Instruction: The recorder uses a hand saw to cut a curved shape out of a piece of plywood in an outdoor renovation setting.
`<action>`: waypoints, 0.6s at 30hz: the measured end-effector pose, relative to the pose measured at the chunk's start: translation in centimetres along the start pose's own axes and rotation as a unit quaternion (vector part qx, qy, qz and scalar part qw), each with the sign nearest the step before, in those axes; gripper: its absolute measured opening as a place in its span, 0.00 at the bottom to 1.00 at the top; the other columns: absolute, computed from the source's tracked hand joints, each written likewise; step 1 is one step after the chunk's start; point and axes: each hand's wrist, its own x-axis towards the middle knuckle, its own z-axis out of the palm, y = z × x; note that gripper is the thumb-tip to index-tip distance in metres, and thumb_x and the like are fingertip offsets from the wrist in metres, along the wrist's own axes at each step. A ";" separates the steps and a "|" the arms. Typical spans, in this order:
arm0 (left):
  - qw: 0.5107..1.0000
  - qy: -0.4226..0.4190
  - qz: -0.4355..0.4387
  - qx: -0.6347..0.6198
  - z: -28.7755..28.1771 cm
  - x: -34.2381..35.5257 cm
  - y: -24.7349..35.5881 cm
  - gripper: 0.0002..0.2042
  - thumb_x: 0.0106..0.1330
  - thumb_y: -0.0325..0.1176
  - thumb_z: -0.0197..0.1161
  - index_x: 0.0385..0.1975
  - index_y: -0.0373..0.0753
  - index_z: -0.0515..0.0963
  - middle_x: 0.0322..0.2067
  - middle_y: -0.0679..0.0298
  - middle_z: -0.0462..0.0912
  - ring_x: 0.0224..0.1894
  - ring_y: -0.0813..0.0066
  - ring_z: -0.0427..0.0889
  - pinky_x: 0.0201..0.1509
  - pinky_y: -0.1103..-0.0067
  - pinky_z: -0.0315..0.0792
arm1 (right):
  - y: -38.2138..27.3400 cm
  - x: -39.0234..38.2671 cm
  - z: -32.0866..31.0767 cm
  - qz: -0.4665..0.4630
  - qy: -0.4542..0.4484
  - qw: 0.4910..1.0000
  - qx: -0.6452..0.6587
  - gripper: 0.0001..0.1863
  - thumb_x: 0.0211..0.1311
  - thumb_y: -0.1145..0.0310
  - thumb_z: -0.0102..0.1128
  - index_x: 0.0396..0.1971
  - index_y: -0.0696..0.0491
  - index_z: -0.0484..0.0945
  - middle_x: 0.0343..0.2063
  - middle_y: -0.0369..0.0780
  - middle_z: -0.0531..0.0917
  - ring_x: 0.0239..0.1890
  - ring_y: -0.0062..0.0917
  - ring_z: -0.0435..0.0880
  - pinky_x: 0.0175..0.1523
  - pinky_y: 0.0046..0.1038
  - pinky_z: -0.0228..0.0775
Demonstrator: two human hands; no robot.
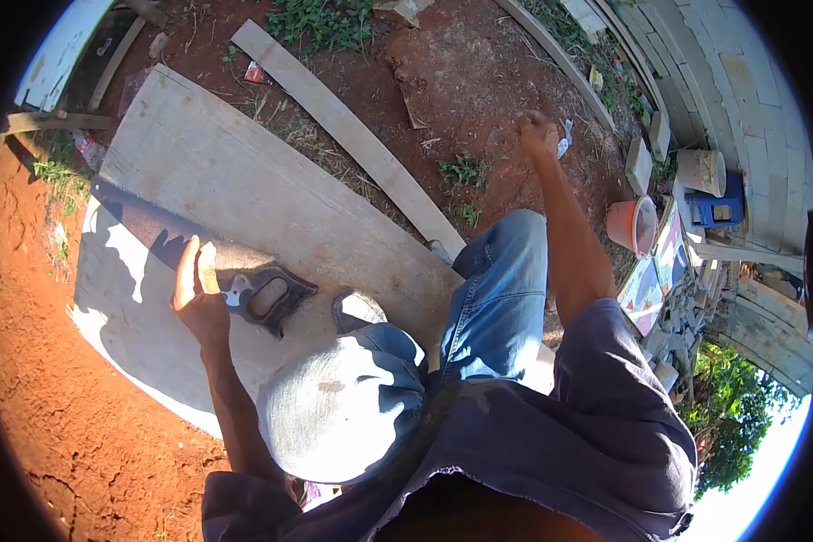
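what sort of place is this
Probably an outdoor yard used for rough woodwork or building: a handsaw rests on wide, pale boards, bare red soil lies around them, and an orange bucket sits off to the right.

The saw (235, 278) is lying on its side on the broad, weathered wood (244, 172), its black looped handle (298, 291) pointing right. Its brownish blade (149, 217) is slanting away to the left.
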 end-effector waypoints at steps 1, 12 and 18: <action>0.999 0.000 -0.001 0.037 -1.5 0.7 0.3 0.15 0.70 0.31 0.61 0.54 0.32 0.79 0.44 0.55 0.86 0.44 0.73 0.84 0.50 0.78 0.76 | 0.6 0.6 -1.1 -0.062 0.030 0.997 -0.023 0.15 0.62 0.60 0.59 0.41 0.56 0.84 0.26 0.37 0.84 0.28 0.22 0.84 0.32 0.28 0.75; 0.960 0.150 0.067 0.226 -22.4 8.1 5.4 0.18 0.77 0.35 0.50 0.59 0.29 0.73 0.50 0.49 0.83 0.52 0.63 0.83 0.57 0.72 0.77 | 11.8 -11.0 3.7 0.060 0.036 0.998 -0.003 0.18 0.60 0.56 0.60 0.39 0.55 0.85 0.26 0.44 0.86 0.29 0.30 0.87 0.38 0.31 0.78; 0.990 -0.057 0.031 0.125 -5.0 4.1 5.0 0.16 0.75 0.32 0.53 0.56 0.28 0.75 0.49 0.51 0.83 0.48 0.62 0.85 0.51 0.72 0.81 | 29.7 -2.8 -0.8 0.110 -0.078 0.962 -0.238 0.19 0.62 0.54 0.54 0.41 0.52 0.84 0.40 0.54 0.84 0.45 0.46 0.85 0.48 0.44 0.77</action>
